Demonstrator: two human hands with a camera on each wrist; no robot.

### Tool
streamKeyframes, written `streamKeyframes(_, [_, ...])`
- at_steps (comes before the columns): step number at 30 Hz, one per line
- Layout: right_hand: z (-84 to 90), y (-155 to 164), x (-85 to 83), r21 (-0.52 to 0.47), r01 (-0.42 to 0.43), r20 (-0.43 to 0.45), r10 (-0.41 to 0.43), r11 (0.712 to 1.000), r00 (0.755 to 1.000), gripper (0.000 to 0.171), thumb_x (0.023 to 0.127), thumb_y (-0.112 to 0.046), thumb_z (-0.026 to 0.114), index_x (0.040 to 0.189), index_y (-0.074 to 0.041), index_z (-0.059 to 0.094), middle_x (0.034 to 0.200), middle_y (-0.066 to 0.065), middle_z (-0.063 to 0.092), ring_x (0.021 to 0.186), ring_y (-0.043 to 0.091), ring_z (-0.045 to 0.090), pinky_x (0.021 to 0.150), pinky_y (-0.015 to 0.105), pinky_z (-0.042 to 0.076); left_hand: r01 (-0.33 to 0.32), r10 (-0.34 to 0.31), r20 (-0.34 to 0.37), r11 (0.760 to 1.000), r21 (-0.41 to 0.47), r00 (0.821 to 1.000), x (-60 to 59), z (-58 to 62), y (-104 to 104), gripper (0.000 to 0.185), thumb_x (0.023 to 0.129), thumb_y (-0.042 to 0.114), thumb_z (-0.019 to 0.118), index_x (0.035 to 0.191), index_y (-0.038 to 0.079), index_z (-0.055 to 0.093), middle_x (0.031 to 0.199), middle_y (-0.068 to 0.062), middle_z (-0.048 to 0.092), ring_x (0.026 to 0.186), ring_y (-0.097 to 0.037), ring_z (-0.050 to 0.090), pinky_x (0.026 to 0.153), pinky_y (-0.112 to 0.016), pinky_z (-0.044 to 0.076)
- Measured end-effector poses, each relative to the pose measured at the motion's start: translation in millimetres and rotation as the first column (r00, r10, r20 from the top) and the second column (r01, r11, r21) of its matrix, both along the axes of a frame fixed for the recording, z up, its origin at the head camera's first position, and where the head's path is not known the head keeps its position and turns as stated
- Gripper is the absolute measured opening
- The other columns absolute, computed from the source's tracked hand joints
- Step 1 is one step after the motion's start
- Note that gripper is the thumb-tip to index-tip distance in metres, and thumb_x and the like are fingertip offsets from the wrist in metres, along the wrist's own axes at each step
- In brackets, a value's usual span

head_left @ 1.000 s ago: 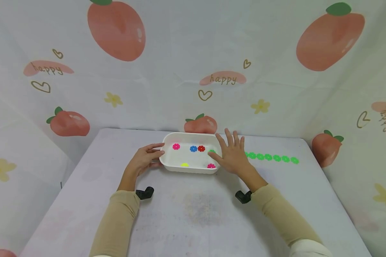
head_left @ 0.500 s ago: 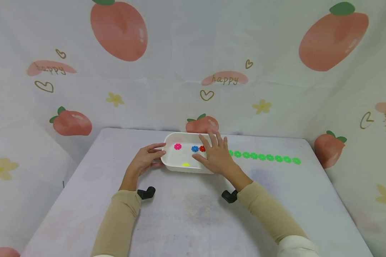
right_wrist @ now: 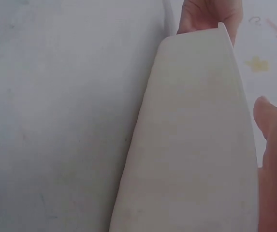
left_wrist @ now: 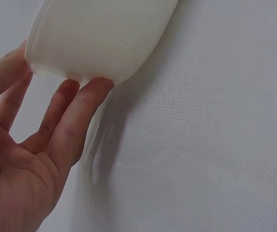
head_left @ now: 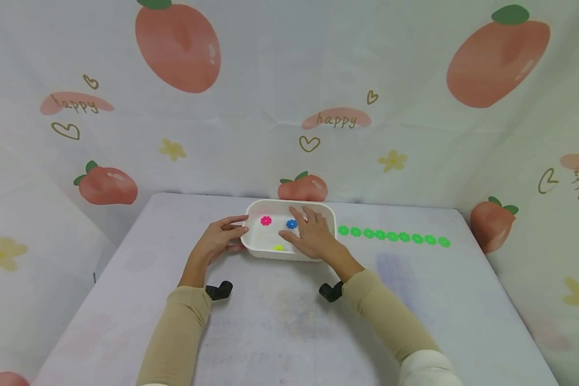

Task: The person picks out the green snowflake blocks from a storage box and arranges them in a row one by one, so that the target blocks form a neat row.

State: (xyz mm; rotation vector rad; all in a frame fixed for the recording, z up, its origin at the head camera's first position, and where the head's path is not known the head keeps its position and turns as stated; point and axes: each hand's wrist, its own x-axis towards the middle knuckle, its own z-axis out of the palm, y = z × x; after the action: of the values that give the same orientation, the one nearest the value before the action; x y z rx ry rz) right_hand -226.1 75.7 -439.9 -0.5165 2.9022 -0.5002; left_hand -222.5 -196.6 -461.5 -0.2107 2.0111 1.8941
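Observation:
My left hand (head_left: 217, 239) is at the left end of a white plastic tray (head_left: 258, 252), its fairly straight fingertips touching the end wall, as the left wrist view shows. Over the tray's right half my right hand (head_left: 313, 234) reaches with spread fingers, the thumb (right_wrist: 264, 113) above the rim. Inside lie flower-shaped plastic discs: a pink disc (head_left: 266, 220), a blue disc (head_left: 291, 224) by the right fingers and a yellow disc (head_left: 278, 248) at the near wall. A red disc (head_left: 306, 220) shows partly between the right fingers. What lies under that palm is hidden.
Right of the tray, several green flower-shaped discs (head_left: 392, 236) form a row on the white tabletop (head_left: 280, 321). A printed cloth (head_left: 251, 107) hangs behind the table. Black wrist devices (head_left: 219, 290) sit by both cuffs.
My right hand has moved left from the tray's right rim to over its inside, uncovering the left end of the green row. My left hand stays at the tray's left end.

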Motion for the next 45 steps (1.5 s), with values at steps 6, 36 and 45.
streamKeyframes(6, [-0.3,1,-4.4,-0.061,-0.001,0.122,0.008,0.998,0.992,0.082,0.088,-0.073,0.036,0.154,-0.033,0.008,0.157,0.008,0.016,0.141,0.036,0.02,0.115,0.056,0.03,-0.001,0.001,-0.003,1.0,0.005,1.0,0.6,0.6,0,0.061,0.084,0.025,0.074,0.14,0.021,0.049,0.136,-0.017,0.051,0.102,-0.022,0.067,0.087,-0.042,0.058])
streamKeyframes(36, [-11.5,-8,-22.2,-0.5,0.015,0.199,0.097,0.866,0.975,0.063,0.094,-0.055,0.049,0.144,-0.018,0.04,0.136,0.006,0.051,0.124,0.023,0.05,0.108,0.041,0.044,0.003,-0.003,0.002,1.0,0.015,1.0,-0.1,-0.5,-2,0.06,0.085,0.024,0.072,0.14,0.022,0.049,0.138,-0.018,0.049,0.109,-0.029,0.064,0.091,-0.045,0.056])
streamKeyframes(45, [-22.6,-4,-28.2,-0.476,0.035,0.155,0.044,0.879,0.987,0.049,0.083,-0.031,0.073,0.126,-0.013,0.056,0.119,0.006,0.062,0.111,0.023,0.056,0.102,0.038,0.049,0.013,-0.013,0.008,1.0,0.02,1.0,-1.0,-0.8,-1,0.059,0.088,0.021,0.07,0.141,0.021,0.047,0.14,-0.018,0.048,0.113,-0.031,0.062,0.094,-0.047,0.054])
